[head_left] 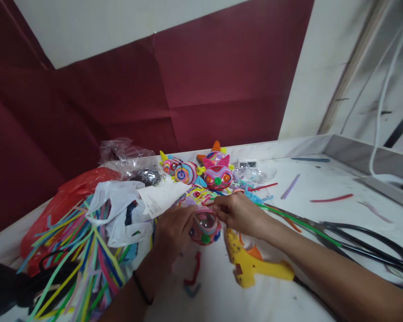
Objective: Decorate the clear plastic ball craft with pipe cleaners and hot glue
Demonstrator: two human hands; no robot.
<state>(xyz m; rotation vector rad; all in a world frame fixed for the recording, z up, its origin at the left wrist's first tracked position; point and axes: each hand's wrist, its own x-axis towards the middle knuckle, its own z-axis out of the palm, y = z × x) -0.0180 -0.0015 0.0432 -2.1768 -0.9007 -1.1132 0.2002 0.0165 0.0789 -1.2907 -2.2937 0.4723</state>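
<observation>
A clear round ball (206, 230), partly covered with pink, green and blue pipe cleaner, sits between my hands at the middle of the table. My left hand (174, 228) is closed on the ball's left side, its fingers at the upper rim. From the right, my right hand (237, 212) pinches at the ball's top edge, where a pink strip seems to lie; its fingertips partly hide what they hold. Just right of the ball, a yellow glue gun (251, 264) rests on the table. Red and blue pipe cleaner scraps (194, 273) lie in front.
Finished pipe-cleaner balls (218, 176) stand behind my hands. Black-handled scissors (366, 241) lie right, beside a green pipe cleaner (309, 227). At left are bundled pipe cleaners (87, 250), a white plastic bag (116, 201) and a red bag (67, 192). A raised edge (295, 145) borders the table.
</observation>
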